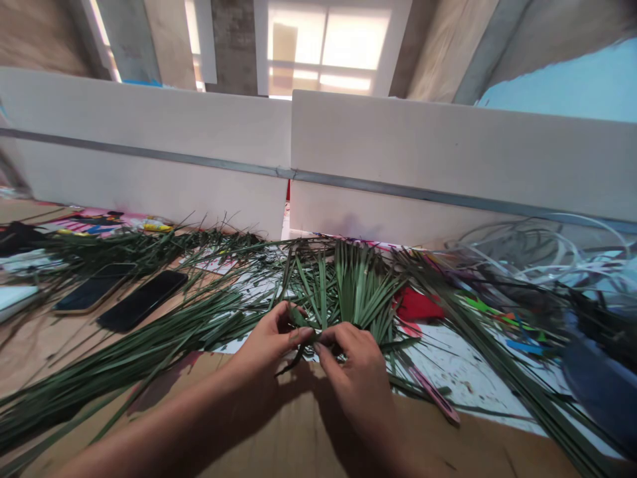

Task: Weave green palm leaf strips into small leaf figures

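Both hands meet near the front middle of the table, pinching a small piece of green leaf strip (298, 317). My left hand (279, 332) has thumb and fingers closed on it, and a dark narrow end hangs below the thumb. My right hand (354, 353) pinches the same strip from the other side; the exact hold between its fingertips is partly hidden. Right behind the hands lies a fan of green palm leaves (355, 285). A pink craft knife (432, 392) rests to the right of my right hand.
Long leaf strips (164, 352) lie in a bundle at left, with more strips (502, 365) at right. Two phones (144, 299) lie side by side at left. A red piece (419, 305) and clear plastic (547, 255) are at right. White panels (448, 146) stand behind the table.
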Action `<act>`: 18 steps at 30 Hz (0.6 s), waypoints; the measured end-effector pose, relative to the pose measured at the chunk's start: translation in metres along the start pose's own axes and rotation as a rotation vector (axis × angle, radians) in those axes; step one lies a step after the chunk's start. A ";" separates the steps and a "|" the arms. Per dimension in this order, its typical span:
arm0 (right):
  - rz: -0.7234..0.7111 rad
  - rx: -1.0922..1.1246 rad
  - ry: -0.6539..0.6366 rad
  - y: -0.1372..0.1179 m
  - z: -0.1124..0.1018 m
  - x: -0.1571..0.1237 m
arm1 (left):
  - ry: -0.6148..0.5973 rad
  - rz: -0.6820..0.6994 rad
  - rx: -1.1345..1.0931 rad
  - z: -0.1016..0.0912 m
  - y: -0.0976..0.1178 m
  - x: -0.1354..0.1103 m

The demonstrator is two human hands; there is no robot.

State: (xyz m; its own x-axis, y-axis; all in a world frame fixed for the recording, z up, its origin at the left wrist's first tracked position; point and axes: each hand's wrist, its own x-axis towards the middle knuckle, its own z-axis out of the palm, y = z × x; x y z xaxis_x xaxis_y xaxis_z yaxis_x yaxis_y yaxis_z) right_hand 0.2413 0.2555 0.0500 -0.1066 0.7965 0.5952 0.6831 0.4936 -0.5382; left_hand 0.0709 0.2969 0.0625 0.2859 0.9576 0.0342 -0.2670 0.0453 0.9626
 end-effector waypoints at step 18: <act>-0.141 -0.115 0.052 -0.008 -0.002 -0.004 | 0.083 0.021 -0.019 0.005 0.000 -0.003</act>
State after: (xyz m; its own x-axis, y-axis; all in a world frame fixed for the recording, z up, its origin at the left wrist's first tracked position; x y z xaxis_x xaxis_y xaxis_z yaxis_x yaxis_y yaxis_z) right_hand 0.2378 0.2478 0.0538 -0.1721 0.7016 0.6914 0.7421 0.5539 -0.3774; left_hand 0.0746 0.2925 0.0638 0.2034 0.9786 0.0316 -0.2898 0.0293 0.9566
